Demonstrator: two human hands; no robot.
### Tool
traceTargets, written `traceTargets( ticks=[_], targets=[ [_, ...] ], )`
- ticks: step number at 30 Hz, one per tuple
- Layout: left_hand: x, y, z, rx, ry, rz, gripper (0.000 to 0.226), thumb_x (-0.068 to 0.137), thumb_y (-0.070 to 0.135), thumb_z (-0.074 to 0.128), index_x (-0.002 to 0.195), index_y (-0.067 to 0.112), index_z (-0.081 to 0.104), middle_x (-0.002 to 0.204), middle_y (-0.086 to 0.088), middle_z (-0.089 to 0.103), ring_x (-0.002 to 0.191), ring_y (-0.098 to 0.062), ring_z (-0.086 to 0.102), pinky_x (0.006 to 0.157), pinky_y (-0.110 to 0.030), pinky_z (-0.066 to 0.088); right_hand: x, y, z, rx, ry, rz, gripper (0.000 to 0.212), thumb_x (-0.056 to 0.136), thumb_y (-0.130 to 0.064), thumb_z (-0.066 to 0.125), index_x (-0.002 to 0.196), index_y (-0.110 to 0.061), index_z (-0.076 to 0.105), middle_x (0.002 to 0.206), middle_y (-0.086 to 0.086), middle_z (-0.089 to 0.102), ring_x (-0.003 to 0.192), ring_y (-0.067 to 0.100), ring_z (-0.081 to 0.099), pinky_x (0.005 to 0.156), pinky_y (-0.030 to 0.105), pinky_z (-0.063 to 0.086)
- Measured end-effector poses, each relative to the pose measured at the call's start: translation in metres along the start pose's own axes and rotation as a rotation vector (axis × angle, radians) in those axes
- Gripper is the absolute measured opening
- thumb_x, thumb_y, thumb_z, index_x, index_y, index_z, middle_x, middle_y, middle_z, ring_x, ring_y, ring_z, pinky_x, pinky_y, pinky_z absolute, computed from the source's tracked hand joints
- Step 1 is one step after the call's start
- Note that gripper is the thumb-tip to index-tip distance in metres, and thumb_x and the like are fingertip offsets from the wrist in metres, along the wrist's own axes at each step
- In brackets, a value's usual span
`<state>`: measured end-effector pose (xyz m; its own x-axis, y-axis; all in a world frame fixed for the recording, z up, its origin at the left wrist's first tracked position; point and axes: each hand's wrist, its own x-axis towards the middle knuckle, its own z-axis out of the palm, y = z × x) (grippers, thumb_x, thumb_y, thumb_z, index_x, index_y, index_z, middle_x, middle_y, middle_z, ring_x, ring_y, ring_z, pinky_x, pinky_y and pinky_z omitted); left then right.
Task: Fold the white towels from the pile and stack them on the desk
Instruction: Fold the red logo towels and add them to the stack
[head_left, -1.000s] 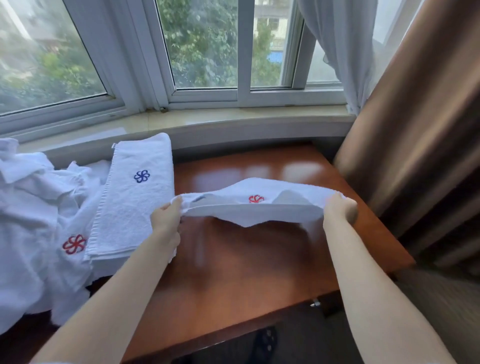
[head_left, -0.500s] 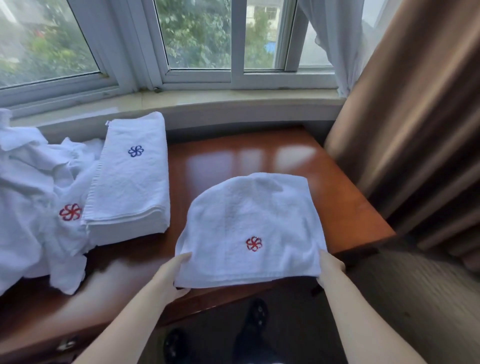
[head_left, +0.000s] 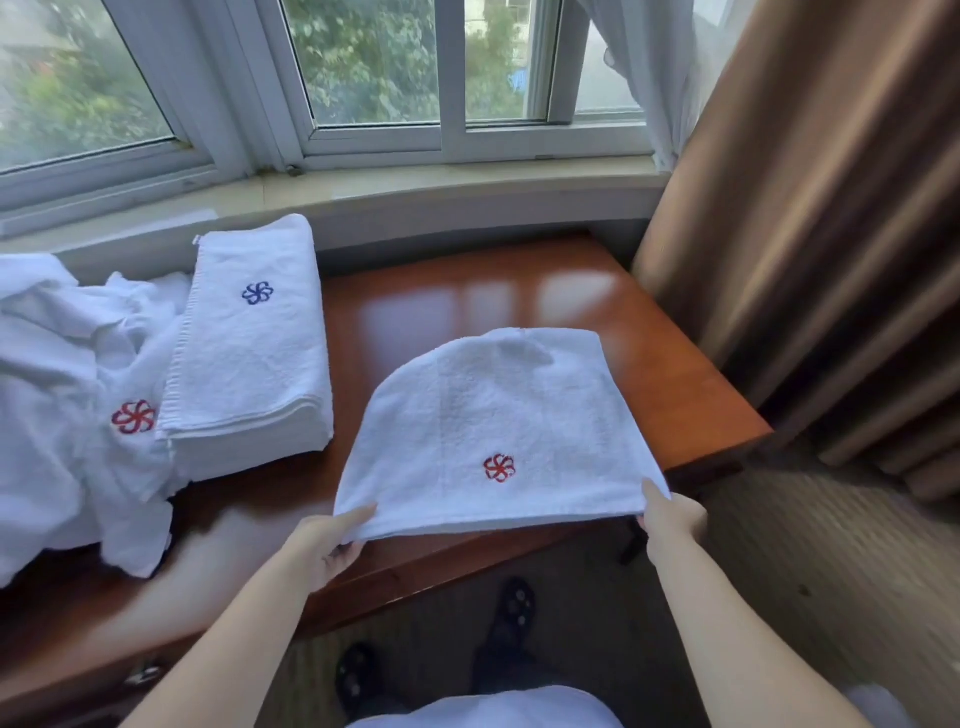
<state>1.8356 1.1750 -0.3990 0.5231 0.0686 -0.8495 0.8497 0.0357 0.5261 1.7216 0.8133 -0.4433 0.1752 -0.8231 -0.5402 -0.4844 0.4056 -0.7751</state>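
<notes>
Towel (head_left: 498, 426), a second ago stretched aloft (both hands), now flat on desk (head_left: 675, 395).

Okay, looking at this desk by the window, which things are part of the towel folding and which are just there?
Part of the job:
- towel being folded, near corners held by left hand and right hand
- folded stack
- unfolded pile
- desk

Just there:
- brown curtain
- sheer curtain
- window sill
</notes>
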Motion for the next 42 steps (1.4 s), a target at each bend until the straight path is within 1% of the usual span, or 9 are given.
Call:
traceTargets(
  ticks=[3, 8, 12, 16, 22, 26, 36, 39, 42],
  targets=[
    [0.001, -0.008, -0.003, -0.069, 0.009, 0.057, 0.027, 0.077, 0.008, 0.079, 0.089, -0.003, 0.058, 0.091, -0.010, 0.059, 0.076, -0.018, 0.058, 0.047, -0.020, 0.055, 0.000, 0.004, -0.001, 0.037, 0.013, -0.011, 0.030, 0.083, -0.023, 0.072, 0.065, -0.004, 0.057, 0.064, 0.008, 0.056, 0.057, 0.024, 0.054, 0.055, 0.031, 0.046],
    [-0.001, -0.015, -0.008, -0.246, 0.009, 0.079, 0.014, 0.084, 0.001, 0.070, 0.090, -0.004, 0.059, 0.090, -0.017, 0.064, 0.077, -0.023, 0.062, 0.083, -0.032, 0.051, -0.016, 0.009, -0.007, 0.126, -0.146, 0.053, 0.011, 0.085, 0.003, 0.056, 0.091, -0.001, 0.064, 0.077, 0.006, 0.061, 0.066, 0.016, 0.058, 0.063, 0.027, 0.052],
    [-0.015, -0.005, 0.006, -0.308, 0.049, 0.026, 0.019, 0.081, -0.001, 0.073, 0.091, 0.001, 0.056, 0.088, -0.015, 0.060, 0.072, -0.018, 0.059, 0.054, -0.024, 0.058, -0.026, -0.013, -0.006, 0.322, -0.155, 0.204, 0.013, 0.084, 0.005, 0.063, 0.095, 0.001, 0.057, 0.099, 0.012, 0.059, 0.070, 0.017, 0.057, 0.073, 0.029, 0.051],
    [-0.045, 0.042, 0.029, -0.468, -0.317, -0.115, 0.026, 0.090, 0.007, 0.061, 0.070, 0.011, 0.045, 0.044, -0.002, 0.041, 0.028, -0.008, 0.033, 0.031, -0.013, 0.036, -0.050, -0.074, 0.008, 0.422, -0.497, 0.360, 0.013, 0.089, -0.005, 0.063, 0.100, -0.011, 0.058, 0.090, 0.008, 0.059, 0.073, 0.017, 0.056, 0.065, 0.029, 0.049],
    [-0.110, 0.139, 0.052, -0.598, -0.610, 0.191, 0.040, 0.097, 0.023, 0.052, 0.059, 0.010, 0.046, 0.040, 0.002, 0.042, 0.029, -0.007, 0.041, 0.028, -0.015, 0.032, -0.098, -0.183, 0.018, 0.686, -0.707, -0.015, 0.007, 0.098, -0.014, 0.049, 0.099, -0.010, 0.055, 0.091, 0.015, 0.061, 0.079, 0.025, 0.061, 0.065, 0.036, 0.054],
    [-0.156, 0.182, 0.044, -0.697, -0.677, 0.387, 0.036, 0.094, 0.032, 0.054, 0.063, 0.015, 0.049, 0.044, 0.006, 0.050, 0.039, -0.003, 0.050, 0.053, -0.006, 0.033, -0.131, -0.229, -0.001, 0.874, -0.765, -0.160, 0.018, 0.100, -0.016, 0.046, 0.088, -0.006, 0.055, 0.060, 0.008, 0.068, 0.052, 0.017, 0.067, 0.051, 0.025, 0.056],
    [-0.202, 0.184, 0.030, -0.653, -0.540, 0.650, 0.013, 0.093, 0.030, 0.060, 0.085, 0.019, 0.058, 0.088, 0.001, 0.056, 0.089, -0.011, 0.056, 0.100, -0.036, 0.045, -0.152, -0.259, -0.030, 1.048, -0.708, -0.466, 0.032, 0.102, -0.018, 0.036, 0.098, -0.012, 0.068, 0.091, 0.006, 0.068, 0.081, 0.016, 0.067, 0.067, 0.026, 0.057],
    [-0.178, 0.169, 0.033, -0.551, -0.312, 0.549, 0.006, 0.094, 0.024, 0.057, 0.096, 0.018, 0.055, 0.103, 0.001, 0.053, 0.100, -0.014, 0.053, 0.097, -0.034, 0.047, -0.142, -0.246, -0.015, 0.899, -0.622, -0.276, 0.019, 0.101, -0.014, 0.037, 0.106, -0.014, 0.055, 0.088, 0.008, 0.060, 0.076, 0.019, 0.060, 0.050, 0.022, 0.055],
    [-0.153, 0.149, 0.043, -0.416, -0.281, 0.406, 0.018, 0.097, 0.017, 0.050, 0.081, 0.008, 0.047, 0.089, -0.010, 0.051, 0.075, -0.023, 0.053, 0.095, -0.037, 0.048, -0.130, -0.231, 0.001, 0.789, -0.646, -0.068, 0.016, 0.099, -0.006, 0.039, 0.088, -0.011, 0.050, 0.069, 0.013, 0.058, 0.058, 0.025, 0.059, 0.033, 0.025, 0.048]
  ],
)
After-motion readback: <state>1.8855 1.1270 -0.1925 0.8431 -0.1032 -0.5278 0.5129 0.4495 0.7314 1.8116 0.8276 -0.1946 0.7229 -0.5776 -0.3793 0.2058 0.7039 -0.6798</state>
